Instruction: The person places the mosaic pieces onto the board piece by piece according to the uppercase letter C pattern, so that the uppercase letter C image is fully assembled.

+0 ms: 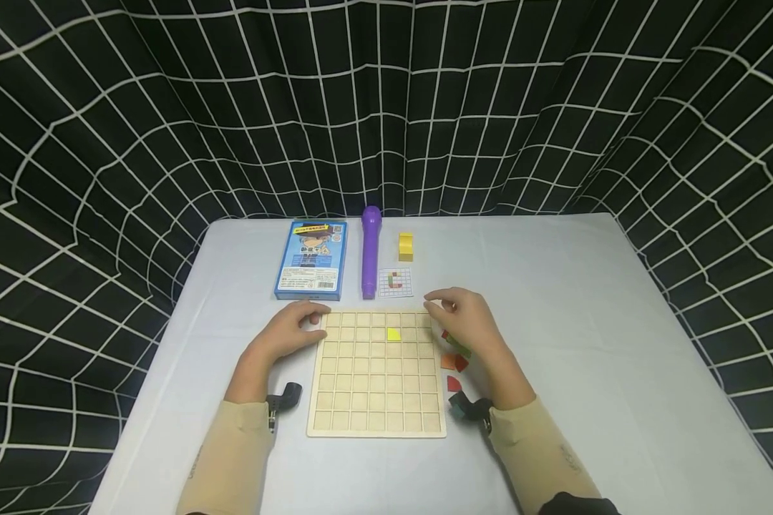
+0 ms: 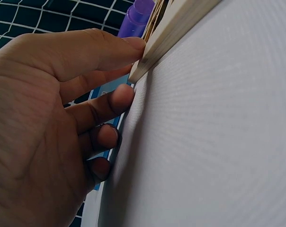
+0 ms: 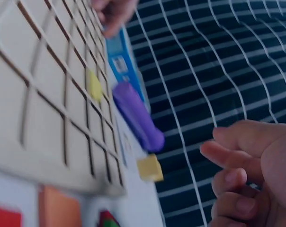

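Observation:
A square wooden grid board point(image 1: 376, 386) lies on the table, with one yellow tile point(image 1: 394, 334) in an upper cell. My left hand point(image 1: 286, 330) pinches the board's far left corner between thumb and index finger; in the left wrist view the thumb point(image 2: 136, 43) rests against the wooden edge. Just beyond the far right corner hovers my right hand point(image 1: 469, 322), fingers loosely bent, nothing between them. Under and beside it are an orange piece point(image 1: 447, 361), a green piece point(image 1: 460, 347) and red pieces point(image 1: 454, 384), partly covered by the hand.
Behind the board stand a blue illustrated box point(image 1: 311, 260), a purple microphone-shaped stick point(image 1: 370, 257) and a yellow block point(image 1: 406, 247). A small card point(image 1: 396, 283) with a coloured grid pattern lies close to the stick. Black curtains with white grid lines point(image 1: 386, 107) surround the white table.

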Motion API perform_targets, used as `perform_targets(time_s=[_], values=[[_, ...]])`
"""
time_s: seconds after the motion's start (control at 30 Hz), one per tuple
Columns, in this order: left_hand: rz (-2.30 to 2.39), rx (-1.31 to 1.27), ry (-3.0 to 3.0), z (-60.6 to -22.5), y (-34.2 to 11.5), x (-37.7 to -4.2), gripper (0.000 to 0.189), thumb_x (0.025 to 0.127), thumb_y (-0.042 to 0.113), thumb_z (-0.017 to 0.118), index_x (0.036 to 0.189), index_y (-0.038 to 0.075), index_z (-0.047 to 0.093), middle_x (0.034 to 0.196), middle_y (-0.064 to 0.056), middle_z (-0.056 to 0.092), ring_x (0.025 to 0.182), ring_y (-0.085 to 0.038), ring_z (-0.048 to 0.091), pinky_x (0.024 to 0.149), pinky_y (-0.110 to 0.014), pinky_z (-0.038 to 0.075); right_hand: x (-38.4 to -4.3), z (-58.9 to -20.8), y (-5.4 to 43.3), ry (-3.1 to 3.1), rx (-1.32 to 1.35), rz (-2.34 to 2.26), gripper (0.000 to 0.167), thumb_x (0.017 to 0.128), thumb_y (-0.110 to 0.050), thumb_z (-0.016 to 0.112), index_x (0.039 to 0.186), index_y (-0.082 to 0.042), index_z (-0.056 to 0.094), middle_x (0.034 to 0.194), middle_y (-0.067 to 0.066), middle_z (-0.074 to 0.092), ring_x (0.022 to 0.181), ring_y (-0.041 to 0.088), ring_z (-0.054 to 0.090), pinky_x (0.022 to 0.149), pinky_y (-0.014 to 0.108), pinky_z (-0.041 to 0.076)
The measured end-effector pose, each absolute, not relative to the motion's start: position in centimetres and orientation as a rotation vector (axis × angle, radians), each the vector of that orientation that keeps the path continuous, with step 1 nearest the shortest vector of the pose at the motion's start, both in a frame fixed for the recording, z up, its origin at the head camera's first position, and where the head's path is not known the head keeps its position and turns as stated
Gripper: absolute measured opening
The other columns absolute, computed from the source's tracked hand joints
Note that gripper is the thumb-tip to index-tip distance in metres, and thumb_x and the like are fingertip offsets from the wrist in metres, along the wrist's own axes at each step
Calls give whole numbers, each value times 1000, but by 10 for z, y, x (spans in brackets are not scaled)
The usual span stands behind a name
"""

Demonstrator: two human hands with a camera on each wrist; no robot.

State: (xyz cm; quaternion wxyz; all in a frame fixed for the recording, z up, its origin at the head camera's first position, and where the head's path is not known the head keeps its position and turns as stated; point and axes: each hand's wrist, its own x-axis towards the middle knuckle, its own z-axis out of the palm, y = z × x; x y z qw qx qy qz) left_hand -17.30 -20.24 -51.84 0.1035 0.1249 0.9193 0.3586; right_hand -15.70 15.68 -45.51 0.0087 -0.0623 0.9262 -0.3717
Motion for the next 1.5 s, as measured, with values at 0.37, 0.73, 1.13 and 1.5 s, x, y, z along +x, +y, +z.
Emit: perform_targets(time_s=[0.37,0.73,1.13,1.5], values=[[1074,367,2706,-519,-203,-173,52,86,23,81,134,13,67,103,-2,58,102,-26,52,101,-48,43,-170,-457,194,2687,-77,-1003,25,91,-24,74,112,-10,76,76,7,51,71,23,49,60,34,42],[1084,357,2703,-521,-202,-174,52,86,24,81,134,14,67,103,-2,58,103,-25,52,102,-47,43,-168,-473,188,2623,-65,-697,21,78,-21,82,86,-11,65,76,5,60,68,21,54,60,34,43],[1091,379,2706,-521,-202,-175,51,84,24,81,133,15,68,114,-3,62,112,-27,53,112,-50,38,-169,-475,189,2702,-73,-702,20,80,-24,82,87,-12,67,80,5,60,72,22,54,61,34,44],[1079,365,2716,-521,-203,-175,51,84,25,81,133,15,68,115,-4,62,112,-28,53,111,-50,39,-166,-457,175,2882,-268,-914,27,83,-27,78,106,-13,71,97,3,64,77,22,54,67,36,46]])
